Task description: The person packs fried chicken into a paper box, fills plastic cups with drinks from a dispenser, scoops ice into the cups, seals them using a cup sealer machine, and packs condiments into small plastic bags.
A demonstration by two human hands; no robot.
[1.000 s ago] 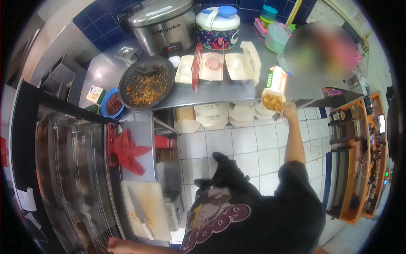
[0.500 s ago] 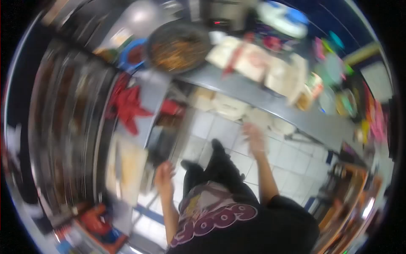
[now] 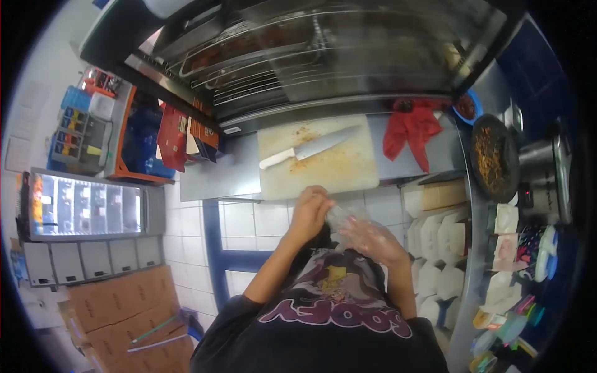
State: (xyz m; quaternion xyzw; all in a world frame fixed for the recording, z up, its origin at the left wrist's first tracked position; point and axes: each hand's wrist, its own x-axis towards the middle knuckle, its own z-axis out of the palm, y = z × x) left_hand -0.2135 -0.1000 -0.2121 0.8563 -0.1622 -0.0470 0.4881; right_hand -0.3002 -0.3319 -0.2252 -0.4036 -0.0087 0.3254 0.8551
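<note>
Left hand (image 3: 306, 214) has fingers (image 3: 321, 202) closed on the clear plastic glove (image 3: 339, 219) over the right hand (image 3: 376, 241), whose opening is unclear; blue bowl (image 3: 478, 104) and dark pan (image 3: 510, 140) hold food.

Clear plastic glove (image 3: 341, 219): thin, see-through, crinkled. Worn on your right hand (image 3: 374, 241); loose part stretches toward 10 o'clock, to the fingers of your left hand (image 3: 311, 213).
Cutting board (image 3: 317, 179): off-white, flat, brown-stained; between 11 and 12 o'clock from your hands.
Knife (image 3: 322, 145): flat on the board, white handle toward 8 o'clock, steel blade pointing to 2 o'clock.
</note>
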